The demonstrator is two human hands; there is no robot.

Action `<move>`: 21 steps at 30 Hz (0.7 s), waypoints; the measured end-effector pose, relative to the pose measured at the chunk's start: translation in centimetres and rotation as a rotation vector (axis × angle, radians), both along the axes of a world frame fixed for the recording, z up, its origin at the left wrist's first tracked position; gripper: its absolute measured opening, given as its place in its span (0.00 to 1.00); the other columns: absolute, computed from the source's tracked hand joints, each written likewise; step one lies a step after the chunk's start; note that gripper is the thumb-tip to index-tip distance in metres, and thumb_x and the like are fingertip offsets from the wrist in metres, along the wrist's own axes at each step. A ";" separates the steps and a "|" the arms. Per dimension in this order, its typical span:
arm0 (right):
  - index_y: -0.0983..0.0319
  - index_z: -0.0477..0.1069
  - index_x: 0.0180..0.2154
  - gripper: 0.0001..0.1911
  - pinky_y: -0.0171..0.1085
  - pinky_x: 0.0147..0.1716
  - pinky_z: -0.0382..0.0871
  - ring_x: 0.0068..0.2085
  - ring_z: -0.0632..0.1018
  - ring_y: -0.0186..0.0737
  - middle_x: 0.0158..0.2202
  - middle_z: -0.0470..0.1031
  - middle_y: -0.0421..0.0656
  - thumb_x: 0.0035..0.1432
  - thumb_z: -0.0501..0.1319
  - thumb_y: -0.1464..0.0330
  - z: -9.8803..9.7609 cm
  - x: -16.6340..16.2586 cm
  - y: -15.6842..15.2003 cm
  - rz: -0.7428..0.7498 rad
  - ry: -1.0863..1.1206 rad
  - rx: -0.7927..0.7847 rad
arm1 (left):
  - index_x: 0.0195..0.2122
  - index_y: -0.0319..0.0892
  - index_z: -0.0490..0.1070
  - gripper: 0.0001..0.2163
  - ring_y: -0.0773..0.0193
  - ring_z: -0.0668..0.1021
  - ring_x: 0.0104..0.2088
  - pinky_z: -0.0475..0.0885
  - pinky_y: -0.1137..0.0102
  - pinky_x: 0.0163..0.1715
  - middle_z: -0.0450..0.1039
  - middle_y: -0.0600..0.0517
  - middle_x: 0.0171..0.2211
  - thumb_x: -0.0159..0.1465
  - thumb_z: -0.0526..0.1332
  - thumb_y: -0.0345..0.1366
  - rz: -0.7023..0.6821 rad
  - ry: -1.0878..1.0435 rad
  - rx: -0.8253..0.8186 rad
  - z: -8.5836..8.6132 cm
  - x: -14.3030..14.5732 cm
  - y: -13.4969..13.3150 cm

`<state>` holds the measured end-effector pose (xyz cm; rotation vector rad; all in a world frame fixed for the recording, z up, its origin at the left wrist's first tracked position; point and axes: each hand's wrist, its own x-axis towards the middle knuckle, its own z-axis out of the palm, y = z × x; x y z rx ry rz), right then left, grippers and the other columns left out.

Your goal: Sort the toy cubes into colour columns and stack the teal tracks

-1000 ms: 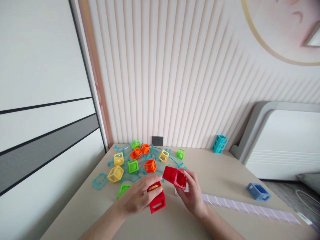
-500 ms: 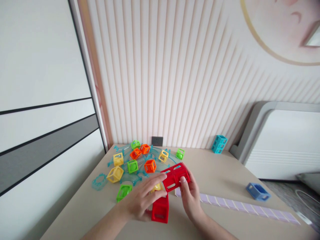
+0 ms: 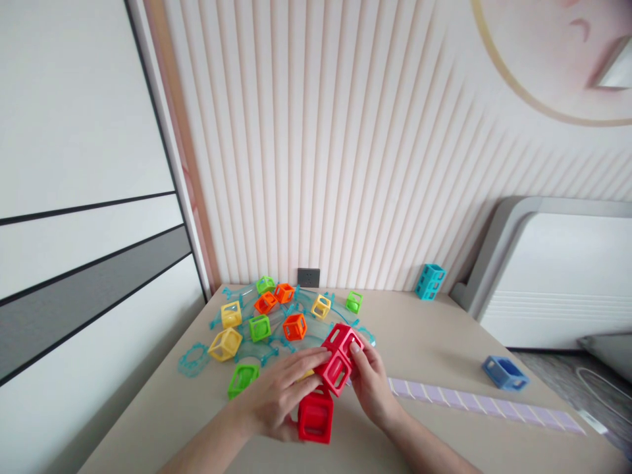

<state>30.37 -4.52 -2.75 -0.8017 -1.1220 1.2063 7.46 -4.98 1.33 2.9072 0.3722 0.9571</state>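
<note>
My right hand [image 3: 371, 382] is closed on a joined pair of red cube-frame blocks [image 3: 337, 370], thumb on the near face. My left hand [image 3: 281, 393] is closed round a single red cube-frame block [image 3: 316, 417], which sits lower and nearer me. Its fingertips also reach the left side of the red pair. The pair's lower corner comes close to the single block's top; whether they touch I cannot tell. Something yellow [image 3: 307, 374] shows between my left fingers, mostly hidden.
Beyond my hands lie clear tube pieces with teal connectors [image 3: 193, 359] and several loose orange [image 3: 295, 326], yellow [image 3: 226, 344] and green [image 3: 243, 380] blocks. A teal stack [image 3: 430, 282] stands back right. A blue block [image 3: 504, 372] and a lilac strip [image 3: 459, 401] lie right.
The red pair has turned from lying sideways to a steeper tilt, and my right hand has shifted a little left and down with it. My left hand has barely moved.
</note>
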 end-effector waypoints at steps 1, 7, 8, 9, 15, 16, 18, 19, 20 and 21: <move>0.58 0.72 0.56 0.27 0.51 0.46 0.77 0.48 0.81 0.54 0.52 0.79 0.50 0.63 0.59 0.50 0.2 0.1 0.0 0.005 -0.027 0.016 | 0.65 0.36 0.56 0.34 0.45 0.65 0.66 0.67 0.56 0.62 0.63 0.33 0.64 0.63 0.64 0.48 -0.002 -0.004 -0.005 0.0 -0.1 0.0; 0.56 0.71 0.58 0.24 0.51 0.53 0.73 0.53 0.78 0.52 0.54 0.77 0.48 0.66 0.57 0.53 1.5 1.2 -0.1 -0.041 -0.294 0.221 | 0.71 0.45 0.41 0.40 0.47 0.63 0.67 0.67 0.55 0.62 0.60 0.37 0.66 0.65 0.61 0.51 -0.053 -0.121 -0.016 -0.4 -0.2 0.3; 0.55 0.70 0.58 0.23 0.50 0.54 0.72 0.54 0.77 0.52 0.55 0.76 0.48 0.67 0.57 0.54 1.6 1.4 0.0 -0.068 -0.341 0.277 | 0.71 0.45 0.40 0.39 0.47 0.63 0.67 0.67 0.54 0.62 0.60 0.37 0.66 0.65 0.61 0.51 -0.062 -0.147 -0.009 -0.5 -0.2 0.4; 0.55 0.70 0.58 0.22 0.50 0.54 0.72 0.55 0.76 0.51 0.55 0.76 0.48 0.67 0.58 0.55 1.7 1.6 0.0 -0.098 -0.387 0.335 | 0.70 0.46 0.41 0.39 0.47 0.63 0.67 0.68 0.54 0.61 0.60 0.36 0.66 0.65 0.60 0.51 -0.071 -0.170 -0.002 -0.6 -0.2 0.4; 0.56 0.66 0.60 0.21 0.43 0.43 0.76 0.48 0.77 0.47 0.52 0.71 0.51 0.68 0.57 0.61 3.7 2.7 2.0 -0.260 -0.555 0.498 | 0.68 0.40 0.51 0.37 0.43 0.68 0.63 0.70 0.52 0.59 0.66 0.34 0.61 0.64 0.60 0.54 0.013 -0.317 0.000 -0.7 -0.4 0.2; 0.56 0.66 0.60 0.21 0.43 0.43 0.76 0.48 0.77 0.47 0.52 0.71 0.50 0.68 0.57 0.62 4.2 2.9 2.9 -0.279 -0.596 0.482 | 0.68 0.39 0.51 0.37 0.43 0.68 0.63 0.70 0.52 0.59 0.66 0.34 0.61 0.65 0.59 0.55 0.035 -0.331 0.005 -0.7 -0.4 0.2; 0.57 0.67 0.59 0.21 0.44 0.45 0.75 0.47 0.77 0.46 0.50 0.72 0.49 0.66 0.59 0.62 5.3 3.3 5.4 -0.304 -0.733 0.433 | 0.68 0.38 0.51 0.37 0.43 0.67 0.64 0.70 0.52 0.59 0.65 0.33 0.61 0.66 0.57 0.56 0.046 -0.339 0.031 -0.6 -0.3 0.3; 0.57 0.67 0.58 0.21 0.44 0.46 0.74 0.46 0.77 0.45 0.49 0.73 0.48 0.64 0.60 0.63 5.7 3.5 7.0 -0.319 -0.815 0.420 | 0.68 0.38 0.51 0.36 0.43 0.66 0.64 0.70 0.52 0.59 0.64 0.33 0.62 0.66 0.56 0.56 0.034 -0.331 0.053 -0.5 -0.3 0.4; 0.58 0.67 0.57 0.22 0.45 0.48 0.73 0.46 0.77 0.45 0.49 0.73 0.48 0.63 0.61 0.64 5.9 3.7 8.7 -0.339 -0.905 0.402 | 0.68 0.37 0.50 0.36 0.44 0.66 0.65 0.70 0.52 0.60 0.64 0.33 0.62 0.66 0.57 0.55 0.017 -0.311 0.078 -0.4 -0.2 0.4; 0.58 0.66 0.58 0.23 0.44 0.49 0.72 0.48 0.77 0.45 0.51 0.73 0.48 0.62 0.60 0.66 6.0 3.8 10.4 -0.339 -1.020 0.365 | 0.68 0.37 0.50 0.35 0.45 0.65 0.65 0.69 0.53 0.60 0.65 0.33 0.61 0.67 0.57 0.54 0.000 -0.272 0.103 -0.3 -0.2 0.5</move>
